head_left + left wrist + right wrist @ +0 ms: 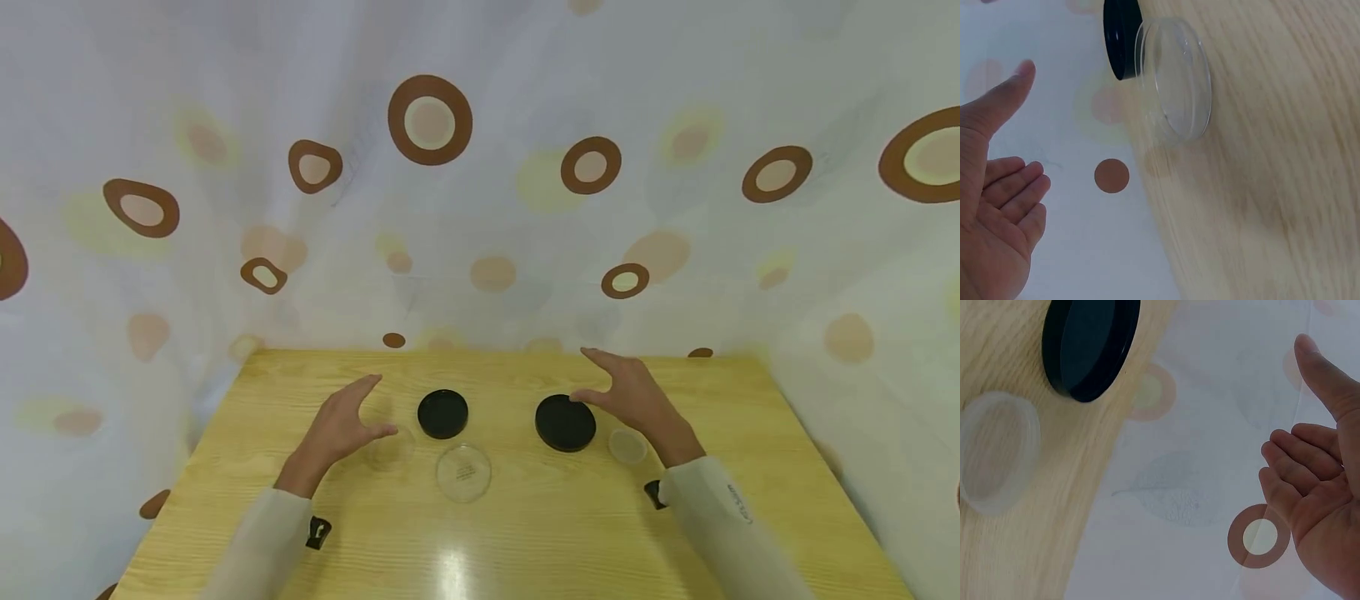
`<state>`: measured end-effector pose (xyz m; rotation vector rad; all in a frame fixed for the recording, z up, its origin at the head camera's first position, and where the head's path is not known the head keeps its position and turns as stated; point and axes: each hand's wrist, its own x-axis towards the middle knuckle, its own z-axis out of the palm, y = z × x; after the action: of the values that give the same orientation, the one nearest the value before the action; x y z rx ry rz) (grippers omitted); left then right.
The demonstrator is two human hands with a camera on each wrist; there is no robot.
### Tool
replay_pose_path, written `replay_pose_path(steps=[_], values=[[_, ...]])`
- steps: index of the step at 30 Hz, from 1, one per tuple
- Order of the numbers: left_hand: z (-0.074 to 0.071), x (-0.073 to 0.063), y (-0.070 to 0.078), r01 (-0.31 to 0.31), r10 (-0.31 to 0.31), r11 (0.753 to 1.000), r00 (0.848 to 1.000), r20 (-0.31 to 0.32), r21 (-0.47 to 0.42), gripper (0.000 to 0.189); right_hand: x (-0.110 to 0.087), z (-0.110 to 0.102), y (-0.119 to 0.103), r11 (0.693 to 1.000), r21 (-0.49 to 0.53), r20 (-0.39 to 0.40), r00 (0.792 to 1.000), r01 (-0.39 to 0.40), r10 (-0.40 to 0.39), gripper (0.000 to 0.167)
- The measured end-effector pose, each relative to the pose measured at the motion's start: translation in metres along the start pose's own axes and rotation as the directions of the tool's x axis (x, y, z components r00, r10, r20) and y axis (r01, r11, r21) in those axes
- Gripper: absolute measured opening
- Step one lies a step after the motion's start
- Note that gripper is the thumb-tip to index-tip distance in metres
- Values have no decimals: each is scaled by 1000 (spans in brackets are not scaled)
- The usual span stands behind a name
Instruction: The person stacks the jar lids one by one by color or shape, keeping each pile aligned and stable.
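My left hand (337, 427) hovers over the left part of the table, thumb and fingers spread wide and holding nothing. By its thumb lies a transparent shallow round dish (393, 450), also seen as a transparent dish (1200, 94) in the left wrist view. A smaller black round lid (442, 414) lies to its right. Over the right side, my right hand (637, 402) is spread likewise, holding nothing; its thumb overlaps a larger black round lid (564, 425) in the head view. Under that wrist sits a small translucent whitish lid (627, 447), raised-rimmed in the right wrist view.
Between the hands, a transparent round dish (463, 473) with small printed text lies nearer the front. Everything rests on a light wood-grain table (517, 533). A patterned white cloth (495, 217) hangs along the back and both sides. Black wrist straps show at both cuffs.
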<state>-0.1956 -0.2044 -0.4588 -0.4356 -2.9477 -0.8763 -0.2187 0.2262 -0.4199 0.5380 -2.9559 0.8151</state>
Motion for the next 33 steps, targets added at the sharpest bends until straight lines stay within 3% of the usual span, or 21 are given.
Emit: replay_pose_path(steps=[5, 12, 21, 33], values=[[10, -8, 1, -20, 20, 1000, 1000, 6, -14, 79, -4, 15, -9, 999, 49, 32, 999, -3, 1, 79], [12, -4, 3, -57, 57, 998, 998, 9, -16, 78, 4, 29, -17, 998, 61, 65, 998, 13, -17, 75], [27, -7, 12, -5, 10, 999, 995, 96, -54, 75, 3, 50, -24, 996, 84, 138, 990, 21, -32, 69], [47, -12, 19, -21, 29, 997, 993, 111, -73, 73, -3, 73, -32, 998, 40, 166, 984, 52, -58, 68]])
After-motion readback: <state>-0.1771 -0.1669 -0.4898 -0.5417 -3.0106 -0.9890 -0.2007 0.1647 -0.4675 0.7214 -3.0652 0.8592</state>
